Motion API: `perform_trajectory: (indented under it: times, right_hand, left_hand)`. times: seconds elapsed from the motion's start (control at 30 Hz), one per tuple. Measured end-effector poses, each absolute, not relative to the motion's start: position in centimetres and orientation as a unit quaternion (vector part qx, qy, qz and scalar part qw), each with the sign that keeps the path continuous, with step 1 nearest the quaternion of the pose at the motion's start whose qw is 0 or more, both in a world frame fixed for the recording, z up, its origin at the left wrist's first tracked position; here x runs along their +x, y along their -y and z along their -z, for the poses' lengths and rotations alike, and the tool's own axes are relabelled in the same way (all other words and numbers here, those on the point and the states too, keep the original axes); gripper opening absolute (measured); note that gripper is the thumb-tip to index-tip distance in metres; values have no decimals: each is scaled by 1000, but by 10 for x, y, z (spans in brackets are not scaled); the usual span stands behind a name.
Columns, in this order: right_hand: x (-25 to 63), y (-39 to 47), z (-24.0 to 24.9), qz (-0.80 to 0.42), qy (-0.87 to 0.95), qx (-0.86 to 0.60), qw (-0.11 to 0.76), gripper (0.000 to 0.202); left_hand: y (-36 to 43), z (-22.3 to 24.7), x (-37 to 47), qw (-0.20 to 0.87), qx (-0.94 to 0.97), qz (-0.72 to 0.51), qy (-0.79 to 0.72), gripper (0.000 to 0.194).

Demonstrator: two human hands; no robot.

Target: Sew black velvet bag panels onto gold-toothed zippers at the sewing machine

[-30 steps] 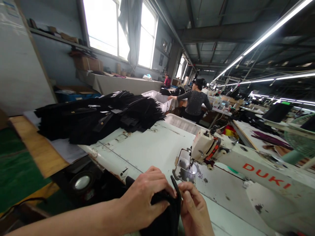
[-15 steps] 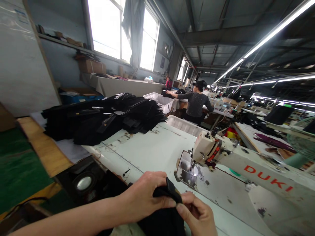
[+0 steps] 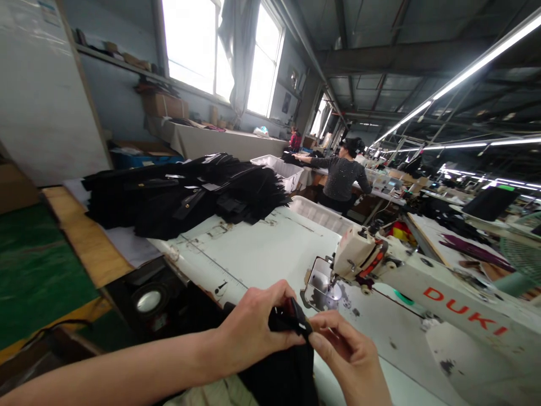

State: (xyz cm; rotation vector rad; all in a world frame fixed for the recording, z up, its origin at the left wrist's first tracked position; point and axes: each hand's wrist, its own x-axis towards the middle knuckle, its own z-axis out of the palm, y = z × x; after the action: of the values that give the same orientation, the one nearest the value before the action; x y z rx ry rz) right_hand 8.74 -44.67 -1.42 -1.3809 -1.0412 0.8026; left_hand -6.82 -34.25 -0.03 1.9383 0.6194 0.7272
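Black cloth (image 3: pixel 281 375) hangs over the front edge of the pale sewing table, below both hands. My left hand (image 3: pixel 253 321) is closed on a folded upper edge of it, thumb beneath and fingers above. Thumb and fingertips of my right hand (image 3: pixel 344 349) pinch the same fold at its right end, touching the left fingertips. A small light spot shows on the fold between them. Just beyond the hands is the needle area of a white sewing machine (image 3: pixel 448 293), with no cloth under it.
A heap of black cloth pieces (image 3: pixel 169 197) covers the table's far left. White plastic baskets (image 3: pixel 321 214) stand behind the table. Beyond them a person in a dark grey top (image 3: pixel 340 177) sits with one arm stretched left. A wooden board (image 3: pixel 84 237) edges the left side.
Both hands still hold the cloth. The fold has tilted a little and my right hand's fingers have shifted slightly on it. The whole view has moved slightly.
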Motion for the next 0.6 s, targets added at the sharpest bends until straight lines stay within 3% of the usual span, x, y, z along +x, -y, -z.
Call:
perform_trajectory:
  times: [0.13,0.6]
  right_hand:
    - [89,449,10,-342,484,-582,557,26]
    - [76,445,52,-284,441,-539,659,24]
  left_hand:
    - [345,0,-70,455,804,-299,-239,24]
    - [349,4,-76,416,817,-345,-201,26]
